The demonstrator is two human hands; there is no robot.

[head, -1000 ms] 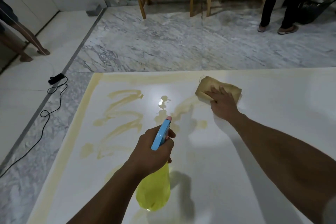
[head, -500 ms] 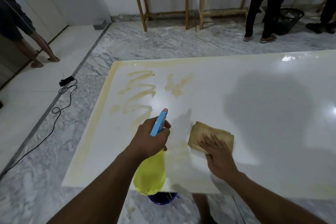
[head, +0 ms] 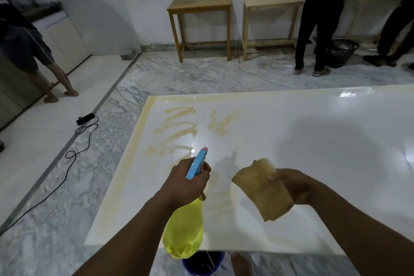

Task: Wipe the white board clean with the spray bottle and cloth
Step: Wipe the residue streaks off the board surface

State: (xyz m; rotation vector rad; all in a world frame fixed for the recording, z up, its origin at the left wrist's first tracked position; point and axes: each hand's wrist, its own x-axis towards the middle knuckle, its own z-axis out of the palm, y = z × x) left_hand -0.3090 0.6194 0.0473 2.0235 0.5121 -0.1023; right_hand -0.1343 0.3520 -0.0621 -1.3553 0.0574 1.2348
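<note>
The white board (head: 313, 141) lies flat in front of me, with yellowish smears (head: 177, 127) near its far left corner and along its left edge. My left hand (head: 186, 181) grips a spray bottle (head: 183, 231) with a yellow body and a blue head that points toward the smears. My right hand (head: 293, 184) holds a stained tan cloth (head: 262, 190) lifted above the board's near part, and the cloth hangs down from my fingers.
A blue bucket (head: 201, 263) stands under the board's near edge by my foot. A black cable and plug (head: 83, 127) lie on the floor at left. Two wooden tables (head: 199, 6), a black basket (head: 341, 51) and people stand at the back and left.
My right hand dragged the cloth from the far side toward me, then lifted it off the board. The view tilted up. My left hand kept the bottle.
</note>
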